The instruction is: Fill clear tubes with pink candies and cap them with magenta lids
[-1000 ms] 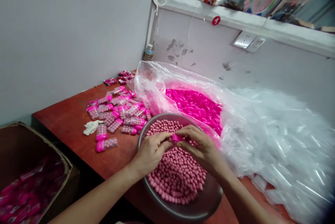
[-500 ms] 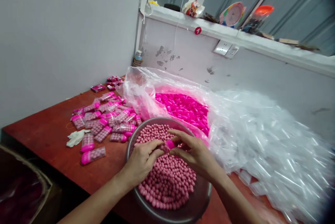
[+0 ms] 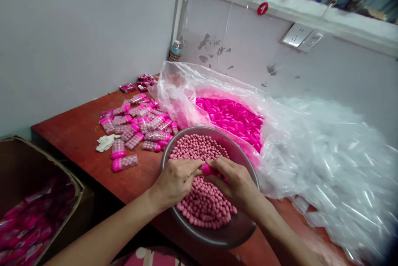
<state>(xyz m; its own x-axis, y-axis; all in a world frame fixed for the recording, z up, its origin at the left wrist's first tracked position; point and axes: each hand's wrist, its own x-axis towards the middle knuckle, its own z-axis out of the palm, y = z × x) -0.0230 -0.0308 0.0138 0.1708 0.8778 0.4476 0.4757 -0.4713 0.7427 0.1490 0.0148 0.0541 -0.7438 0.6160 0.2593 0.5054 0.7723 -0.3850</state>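
Both hands meet over a metal bowl (image 3: 245, 228) heaped with small pink candy balls (image 3: 199, 204). My left hand (image 3: 177, 181) and my right hand (image 3: 234, 183) together pinch a small container with a pink cap (image 3: 207, 170), pressed low into the balls. Its clear body is hidden by my fingers. To the left of the bowl, filled pink-capped containers (image 3: 133, 127) lie in a loose pile on the red-brown table (image 3: 77, 133).
A plastic bag of bright pink caps (image 3: 233, 117) sits behind the bowl. A big heap of clear empty containers (image 3: 336, 166) fills the right. A cardboard box (image 3: 27, 199) with pink packs stands lower left. A white scrap (image 3: 105, 142) lies by the pile. Walls close off left and back.
The hands have sunk lower into the candy balls with the capped container still pinched between them. The camera view shifted down and slightly left.
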